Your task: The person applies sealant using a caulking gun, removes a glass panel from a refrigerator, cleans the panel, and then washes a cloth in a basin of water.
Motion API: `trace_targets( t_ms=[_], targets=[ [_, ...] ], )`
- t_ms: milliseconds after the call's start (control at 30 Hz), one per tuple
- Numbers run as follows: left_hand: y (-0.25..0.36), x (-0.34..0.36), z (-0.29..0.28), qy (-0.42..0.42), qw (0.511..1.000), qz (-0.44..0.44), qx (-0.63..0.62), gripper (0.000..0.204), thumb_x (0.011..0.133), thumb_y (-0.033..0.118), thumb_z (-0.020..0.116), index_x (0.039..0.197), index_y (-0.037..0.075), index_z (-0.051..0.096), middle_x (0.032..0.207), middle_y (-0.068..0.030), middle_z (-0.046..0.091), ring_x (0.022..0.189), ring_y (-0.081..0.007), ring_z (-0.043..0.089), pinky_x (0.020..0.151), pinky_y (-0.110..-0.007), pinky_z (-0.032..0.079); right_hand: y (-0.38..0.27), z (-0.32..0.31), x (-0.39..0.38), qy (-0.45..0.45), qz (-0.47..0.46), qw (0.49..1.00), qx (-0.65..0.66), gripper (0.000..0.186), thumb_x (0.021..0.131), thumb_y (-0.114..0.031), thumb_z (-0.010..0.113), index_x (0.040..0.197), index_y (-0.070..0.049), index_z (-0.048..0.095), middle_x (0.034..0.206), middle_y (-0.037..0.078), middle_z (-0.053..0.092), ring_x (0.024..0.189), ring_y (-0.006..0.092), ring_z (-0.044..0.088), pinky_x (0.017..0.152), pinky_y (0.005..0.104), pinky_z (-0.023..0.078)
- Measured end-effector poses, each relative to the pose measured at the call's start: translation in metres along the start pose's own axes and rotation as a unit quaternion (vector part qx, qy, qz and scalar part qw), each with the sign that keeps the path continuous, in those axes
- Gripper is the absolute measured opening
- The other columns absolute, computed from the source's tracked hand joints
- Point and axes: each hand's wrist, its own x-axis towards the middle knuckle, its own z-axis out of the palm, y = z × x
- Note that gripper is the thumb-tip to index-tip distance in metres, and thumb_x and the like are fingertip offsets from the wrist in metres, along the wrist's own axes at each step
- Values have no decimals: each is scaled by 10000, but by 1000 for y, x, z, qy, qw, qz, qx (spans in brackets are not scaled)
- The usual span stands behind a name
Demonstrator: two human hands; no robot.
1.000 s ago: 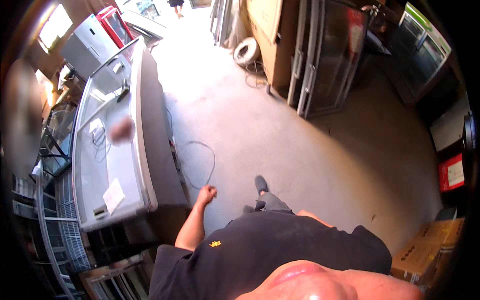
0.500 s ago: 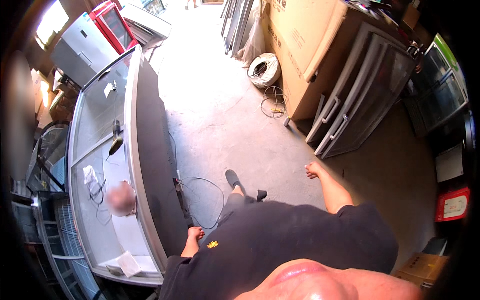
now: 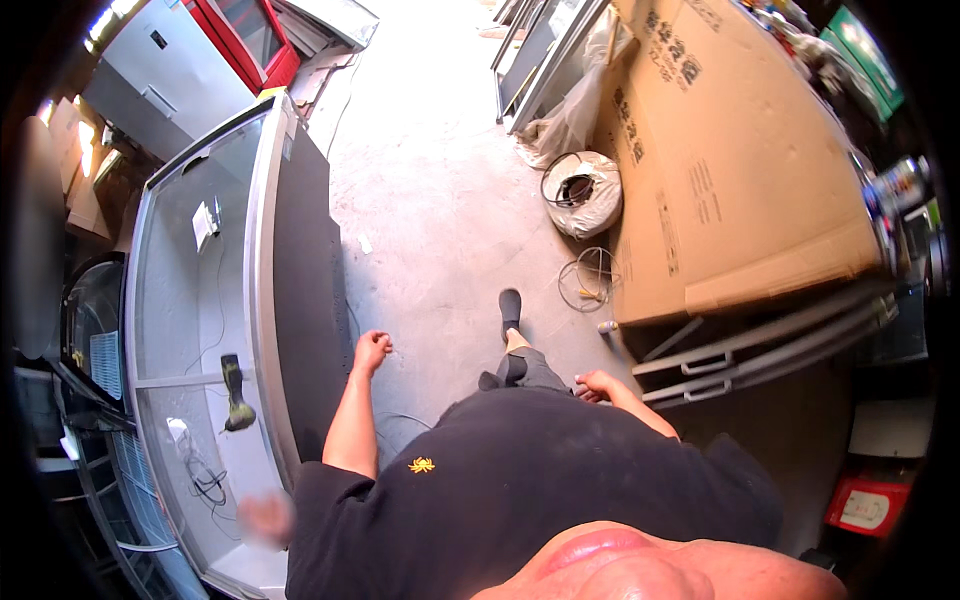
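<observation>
My left hand (image 3: 372,352) hangs over the floor beside a long grey display freezer (image 3: 262,230), apart from it. Its fingers are loosely bent, with nothing seen in them. Low on my other side, my right hand (image 3: 596,386) is nearest the leaning glass door panels (image 3: 700,365); it looks empty too, its fingers slack and partly apart. What appears to be a cordless drill (image 3: 236,392), dark and olive green, lies on the freezer's glass top. Near it is a coiled dark cable (image 3: 207,485). One of my feet, in a dark shoe (image 3: 511,312), is stretched ahead.
A big cardboard box (image 3: 740,190) stands at the right, with a wrapped coil (image 3: 583,195) and a loose wire loop (image 3: 588,280) on the floor beside it. Framed panels (image 3: 540,60) lean farther off. A white refrigerator (image 3: 170,80) and a red cabinet (image 3: 250,35) stand at the far left.
I have moved forward along the freezer and turned rightward. My left hand has swung forward and up, while my right has dropped back toward my body. Both remain empty.
</observation>
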Motion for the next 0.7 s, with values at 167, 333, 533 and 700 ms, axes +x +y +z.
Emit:
trace_targets(
  t_ms=[167, 333, 533, 700],
  targets=[
    [36, 108, -4, 60, 994, -81, -27, 200, 905, 135, 588, 1003, -36, 623, 774, -105, 671, 617, -165, 650, 490, -290, 479, -197, -95, 71, 48, -42, 998, -15, 450, 947, -327, 561, 1262, -18, 475, 1154, 213, 606, 816, 350, 681, 594, 458, 590],
    [82, 162, 28, -62, 957, -282, -39, 169, 921, 161, 590, 1010, 17, 597, 761, -80, 660, 594, -176, 641, 465, -304, 458, -414, -187, 97, 127, -103, 987, -12, 333, 925, -288, 596, 1092, -2, 567, 904, 180, 665, 701, 315, 680, 527, 436, 562],
    [99, 312, 50, -100, 958, -263, 44, 188, 907, 164, 611, 988, -6, 612, 769, -121, 678, 636, -184, 662, 468, -296, 462, -673, -255, 110, 151, -266, 952, -18, 275, 931, -258, 578, 1000, 9, 584, 856, 103, 652, 710, 231, 682, 584, 362, 564],
    [223, 481, 36, -50, 968, -246, -32, 205, 908, 180, 608, 980, -12, 617, 758, -112, 670, 644, -182, 649, 497, -279, 465, -812, -261, 129, 211, -258, 943, -12, 279, 919, -245, 612, 1056, -3, 615, 818, 59, 648, 641, 158, 614, 525, 286, 492]
  ],
)
